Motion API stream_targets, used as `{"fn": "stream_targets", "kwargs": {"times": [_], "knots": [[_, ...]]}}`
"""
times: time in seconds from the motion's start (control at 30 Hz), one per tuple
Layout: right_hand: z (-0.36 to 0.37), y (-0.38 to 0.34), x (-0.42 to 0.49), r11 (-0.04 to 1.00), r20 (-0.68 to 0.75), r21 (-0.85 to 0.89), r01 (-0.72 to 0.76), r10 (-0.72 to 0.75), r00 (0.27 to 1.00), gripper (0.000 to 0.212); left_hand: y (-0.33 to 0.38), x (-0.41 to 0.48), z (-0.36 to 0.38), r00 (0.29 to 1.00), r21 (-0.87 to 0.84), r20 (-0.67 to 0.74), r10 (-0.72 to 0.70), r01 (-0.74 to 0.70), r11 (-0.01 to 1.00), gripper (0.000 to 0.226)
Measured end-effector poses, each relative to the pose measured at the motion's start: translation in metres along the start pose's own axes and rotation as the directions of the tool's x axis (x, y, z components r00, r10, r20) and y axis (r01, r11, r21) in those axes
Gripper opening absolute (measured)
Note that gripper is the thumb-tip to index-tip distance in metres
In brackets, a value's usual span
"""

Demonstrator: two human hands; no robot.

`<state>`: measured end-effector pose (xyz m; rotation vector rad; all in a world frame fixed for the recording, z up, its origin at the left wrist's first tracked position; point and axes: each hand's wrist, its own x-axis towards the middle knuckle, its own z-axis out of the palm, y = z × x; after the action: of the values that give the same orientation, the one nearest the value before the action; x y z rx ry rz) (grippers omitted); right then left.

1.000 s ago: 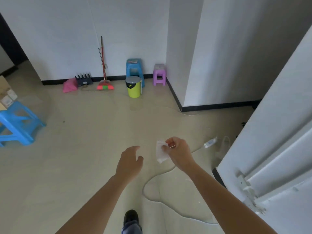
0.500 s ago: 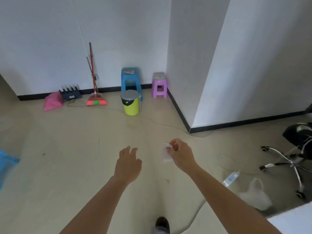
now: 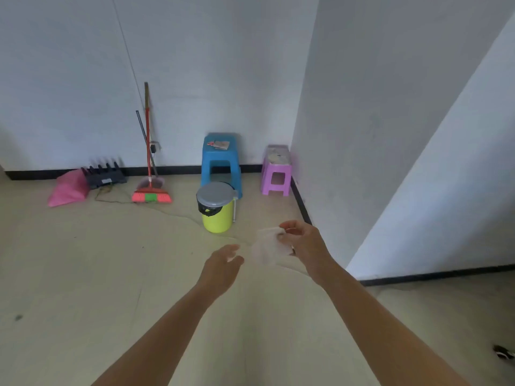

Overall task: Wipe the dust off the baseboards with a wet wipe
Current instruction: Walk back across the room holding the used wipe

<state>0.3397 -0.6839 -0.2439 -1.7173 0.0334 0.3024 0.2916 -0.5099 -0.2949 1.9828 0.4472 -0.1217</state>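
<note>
My right hand (image 3: 305,242) pinches a white wet wipe (image 3: 267,247), which hangs blurred in the air over the beige floor. Just left of the wipe is my left hand (image 3: 221,267), fingers apart and holding nothing. A black baseboard (image 3: 178,170) runs along the foot of the far white wall. It continues along the side of a white pillar (image 3: 302,204) and around its front as a second stretch of baseboard (image 3: 434,274) at the right. Both hands are well above and short of the baseboards.
Along the far wall stand a pink bag (image 3: 68,188), a black router (image 3: 104,175), a red broom (image 3: 150,188), a blue stool (image 3: 221,162) and a purple stool (image 3: 276,171). A yellow-green bin (image 3: 217,207) with a grey lid sits ahead on the floor.
The view has swung away from the white door and the office chair toward the far corner, which looks closer. My right hand has lifted the wipe higher and my left hand has neared it.
</note>
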Motion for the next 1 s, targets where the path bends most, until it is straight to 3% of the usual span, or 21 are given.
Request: {"fn": "stream_targets", "kwargs": {"times": [0.1,0.17,0.33,0.57,0.7,0.87,1.0], "knots": [[-0.002,-0.021,0.09,0.999,0.044,0.045,-0.021,0.019,0.999,0.022,0.03,0.084,-0.006,0.973,-0.372,0.157,-0.17,0.218,0.902,0.023],[-0.002,-0.033,0.152,1.0,0.064,0.018,-0.004,0.003,0.998,0.021,0.044,0.147,-0.008,0.953,-0.444,0.223,-0.205,0.286,0.849,0.017],[0.004,-0.057,0.303,0.998,0.049,0.053,-0.014,0.012,0.999,0.023,0.084,0.303,-0.023,0.934,-0.483,0.302,-0.193,0.324,0.813,0.021],[-0.018,-0.098,0.456,0.999,0.037,0.042,0.029,-0.031,0.999,0.03,0.158,0.467,-0.018,0.838,-0.413,0.498,-0.221,0.454,0.79,0.027],[-0.042,-0.106,0.547,0.999,0.069,0.016,0.029,-0.031,0.997,0.031,0.187,0.557,0.007,0.79,-0.499,0.594,-0.149,0.508,0.703,0.033],[-0.074,-0.103,0.669,0.998,0.044,0.064,-0.023,0.02,0.999,0.036,0.216,0.681,0.043,0.851,-0.545,0.503,-0.153,0.45,0.708,0.018],[-0.106,-0.101,0.765,0.98,0.053,0.125,-0.158,0.152,0.987,0.034,0.254,0.779,0.067,0.876,-0.607,0.451,-0.169,0.44,0.662,0.015]]}}
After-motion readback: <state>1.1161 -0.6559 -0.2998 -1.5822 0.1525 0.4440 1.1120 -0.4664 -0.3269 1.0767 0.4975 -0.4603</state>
